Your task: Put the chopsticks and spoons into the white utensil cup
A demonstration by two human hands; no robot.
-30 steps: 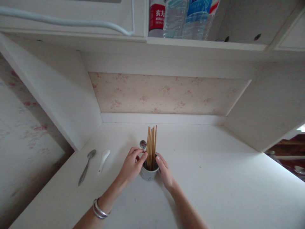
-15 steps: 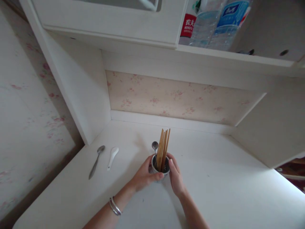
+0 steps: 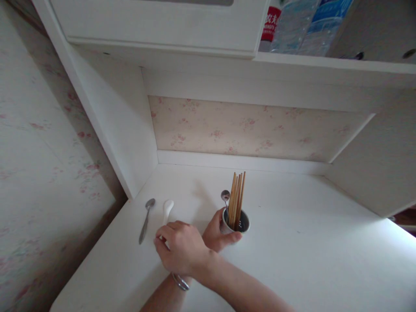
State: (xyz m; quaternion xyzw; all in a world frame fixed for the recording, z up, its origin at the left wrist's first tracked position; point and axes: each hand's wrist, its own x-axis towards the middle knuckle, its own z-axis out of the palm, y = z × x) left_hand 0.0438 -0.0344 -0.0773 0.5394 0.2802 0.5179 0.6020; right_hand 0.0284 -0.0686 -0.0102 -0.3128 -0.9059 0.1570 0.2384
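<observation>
A metal cup stands on the white desktop, holding several wooden chopsticks and a small metal spoon. My left hand is wrapped round the cup's left side, its thumb along the front rim. Crossing over my left forearm, my right hand has its fingers curled together at the handle of a white soup spoon. The spoon's bowl points away from me, and the fingers hide the lower handle. Left of it lies a metal spoon, touched by neither hand.
The white desktop is bounded by a side panel on the left and a floral back wall. Overhead, a shelf juts out, with plastic bottles standing on it.
My right hand has left the cup and crossed over my left arm to the white soup spoon. My left hand keeps its hold on the cup. The view has shifted slightly.
</observation>
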